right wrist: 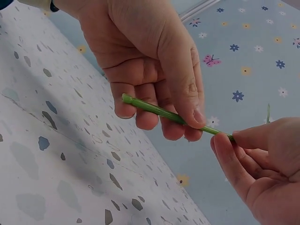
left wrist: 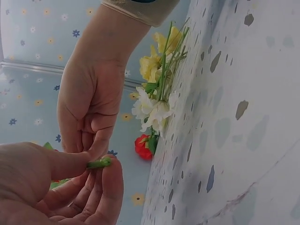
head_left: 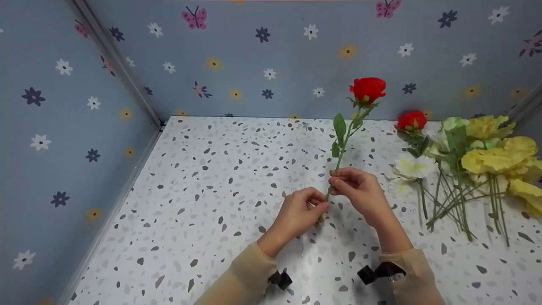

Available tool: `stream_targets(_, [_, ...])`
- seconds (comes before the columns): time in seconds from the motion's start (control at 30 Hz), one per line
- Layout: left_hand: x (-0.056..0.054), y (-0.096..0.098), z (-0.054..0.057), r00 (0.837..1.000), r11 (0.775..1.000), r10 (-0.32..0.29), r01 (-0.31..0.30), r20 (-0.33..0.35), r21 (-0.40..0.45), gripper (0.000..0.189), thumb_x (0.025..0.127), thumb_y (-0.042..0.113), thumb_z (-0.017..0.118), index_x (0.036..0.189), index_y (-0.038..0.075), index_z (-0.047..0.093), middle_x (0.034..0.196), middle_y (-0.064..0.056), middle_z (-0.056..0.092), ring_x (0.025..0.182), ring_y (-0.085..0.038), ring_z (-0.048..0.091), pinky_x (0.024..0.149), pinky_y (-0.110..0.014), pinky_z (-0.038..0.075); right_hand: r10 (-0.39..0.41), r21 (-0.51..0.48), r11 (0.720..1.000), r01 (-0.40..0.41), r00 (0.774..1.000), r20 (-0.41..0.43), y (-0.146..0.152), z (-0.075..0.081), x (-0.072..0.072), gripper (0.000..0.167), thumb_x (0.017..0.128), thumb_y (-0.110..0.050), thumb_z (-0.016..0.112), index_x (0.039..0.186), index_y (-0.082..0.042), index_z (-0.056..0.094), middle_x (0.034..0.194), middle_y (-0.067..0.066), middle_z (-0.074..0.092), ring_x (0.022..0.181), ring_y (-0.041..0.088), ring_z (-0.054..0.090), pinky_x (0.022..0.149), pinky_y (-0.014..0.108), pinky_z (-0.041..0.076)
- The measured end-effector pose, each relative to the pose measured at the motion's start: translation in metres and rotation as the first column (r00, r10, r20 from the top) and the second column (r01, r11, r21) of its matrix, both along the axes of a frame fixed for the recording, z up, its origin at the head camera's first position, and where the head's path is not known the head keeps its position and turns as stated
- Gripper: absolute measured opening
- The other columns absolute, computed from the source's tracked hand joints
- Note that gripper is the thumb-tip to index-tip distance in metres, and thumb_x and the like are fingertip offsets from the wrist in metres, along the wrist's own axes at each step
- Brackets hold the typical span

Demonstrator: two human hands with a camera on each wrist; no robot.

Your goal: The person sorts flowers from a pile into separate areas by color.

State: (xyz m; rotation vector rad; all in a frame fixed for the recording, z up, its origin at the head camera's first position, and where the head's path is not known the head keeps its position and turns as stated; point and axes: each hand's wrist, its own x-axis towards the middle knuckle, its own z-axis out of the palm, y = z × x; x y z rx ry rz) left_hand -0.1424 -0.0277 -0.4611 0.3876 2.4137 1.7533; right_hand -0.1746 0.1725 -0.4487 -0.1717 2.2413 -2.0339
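Starting at the left, we see a bare stretch of speckled table (head_left: 203, 203), then our left hand (head_left: 300, 209), its thumb and fingers pinched on the green stem (right wrist: 155, 110) near the cut end. The wrist views show the stem held up off the table, so if that low grip slackened, the end could slip out and leave the flower hanging from 1 hand. Just above, our right hand (head_left: 360, 190) pinches the same stem between thumb and fingertips, with no visible gap at the contact. With the 2 grips this close, we judge that pushing them opposite ways could kink the stem. Up and to the right of them rises the red rose (head_left: 368, 90), upright with a lean to the right, in front of the patterned wall (head_left: 271, 51); its bloom sits far above the fingers, so a loosened upper pinch might let it swing. The leaf (head_left: 339, 126) below it could catch if our right hand slid upward. Farther right lie another red rose (head_left: 412, 120), a white flower (head_left: 415, 166) and yellow flowers (head_left: 499, 154), their stems crossing on the table; a careless pull on any of them could drag its neighbours along.
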Motion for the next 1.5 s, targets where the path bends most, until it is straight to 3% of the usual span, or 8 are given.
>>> stream_targets(0.37, [0.005, -0.005, 0.005, 1.0, 0.998, -0.025, 0.024, -0.019, -0.058, 0.011, 0.103, -0.006, 0.067, 0.103, -0.003, 0.078, 0.086, -0.004, 0.078, 0.066, -0.013, 0.072, 0.058, -0.022, 0.056, -0.02, 0.044, 0.999, 0.02, 1.0, -0.012, -0.002, -0.001, 0.002, 0.02, 0.102, -0.007, 0.078, 0.115, 0.008, 0.072, 0.101, 0.017, 0.076, 0.085, 0.019, 0.077, 0.082, 0.033, 0.066])
stream_targets(0.57, [0.002, -0.015, 0.008, 0.999, 0.996, -0.036, 0.034, -0.016, -0.087, 0.012, 0.103, -0.007, 0.065, 0.107, -0.005, 0.076, 0.088, -0.006, 0.077, 0.07, -0.014, 0.073, 0.062, -0.025, 0.06, -0.021, 0.158, 0.987, 0.028, 0.999, -0.042, 0.003, -0.001, 0.003, 0.026, 0.103, -0.015, 0.079, 0.12, 0.004, 0.074, 0.107, 0.021, 0.077, 0.086, 0.021, 0.078, 0.083, 0.034, 0.066])
stream_targets(0.7, [-0.005, -0.036, 0.01, 1.0, 0.994, 0.003, -0.001, 0.016, -0.106, 0.014, 0.104, -0.007, 0.062, 0.111, -0.006, 0.075, 0.092, -0.01, 0.077, 0.074, -0.016, 0.073, 0.065, -0.026, 0.062, -0.034, 0.275, 0.96, 0.049, 0.998, -0.06, 0.021, -0.002, 0.003, 0.027, 0.104, -0.018, 0.077, 0.123, 0.002, 0.075, 0.11, 0.022, 0.077, 0.087, 0.02, 0.077, 0.083, 0.036, 0.065])
stream_targets(0.83, [-0.018, -0.076, 0.011, 0.994, 0.981, 0.109, -0.105, 0.02, -0.163, 0.017, 0.104, -0.008, 0.06, 0.114, -0.007, 0.074, 0.095, -0.013, 0.075, 0.078, -0.019, 0.073, 0.067, -0.028, 0.063, -0.097, 0.392, 0.911, 0.129, 0.99, -0.101, 0.052, -0.001, -0.001, 0.024, 0.105, -0.018, 0.076, 0.121, 0.0, 0.075, 0.108, 0.02, 0.078, 0.089, 0.025, 0.076, 0.077, 0.03, 0.064])
stream_targets(1.03, [-0.032, -0.16, 0.014, 0.952, 0.9, 0.304, -0.295, -0.026, -0.322, 0.02, 0.105, -0.005, 0.058, 0.12, -0.007, 0.072, 0.102, -0.019, 0.076, 0.086, -0.027, 0.074, 0.073, -0.033, 0.063, -0.252, 0.584, 0.748, 0.316, 0.949, -0.19, 0.11, 0.001, -0.002, 0.031, 0.108, -0.031, 0.07, 0.123, -0.004, 0.075, 0.111, 0.015, 0.076, 0.098, 0.026, 0.068, 0.073, 0.019, 0.051])
stream_targets(1.17, [-0.032, -0.219, 0.015, 0.918, 0.809, 0.388, -0.383, -0.084, -0.446, 0.022, 0.106, -0.003, 0.055, 0.12, -0.009, 0.071, 0.104, -0.022, 0.077, 0.091, -0.034, 0.075, 0.073, -0.036, 0.062, -0.319, 0.626, 0.676, 0.388, 0.92, -0.227, 0.144, -0.008, 0.0, 0.035, 0.109, -0.031, 0.066, 0.125, -0.001, 0.074, 0.114, 0.018, 0.075, 0.098, 0.027, 0.066, 0.072, 0.019, 0.048])
stream_targets(1.37, [-0.026, -0.285, 0.012, 0.879, 0.691, 0.463, -0.439, -0.115, -0.574, 0.023, 0.105, 0.001, 0.053, 0.114, -0.01, 0.071, 0.105, -0.026, 0.076, 0.094, -0.043, 0.07, 0.077, -0.05, 0.057, -0.404, 0.659, 0.632, 0.407, 0.899, -0.168, 0.176, -0.021, 0.001, 0.044, 0.11, -0.034, 0.064, 0.133, 0.002, 0.069, 0.119, 0.021, 0.071, 0.101, 0.03, 0.066, 0.068, 0.022, 0.048])
stream_targets(1.5, [-0.021, -0.311, 0.008, 0.866, 0.651, 0.492, -0.431, -0.084, -0.625, 0.021, 0.103, 0.003, 0.053, 0.105, -0.01, 0.07, 0.103, -0.029, 0.073, 0.088, -0.044, 0.065, 0.073, -0.051, 0.052, -0.427, 0.674, 0.639, 0.371, 0.9, -0.09, 0.186, -0.025, -0.002, 0.059, 0.11, -0.04, 0.063, 0.147, 0.006, 0.058, 0.13, 0.029, 0.068, 0.11, 0.041, 0.068, 0.066, 0.024, 0.051])
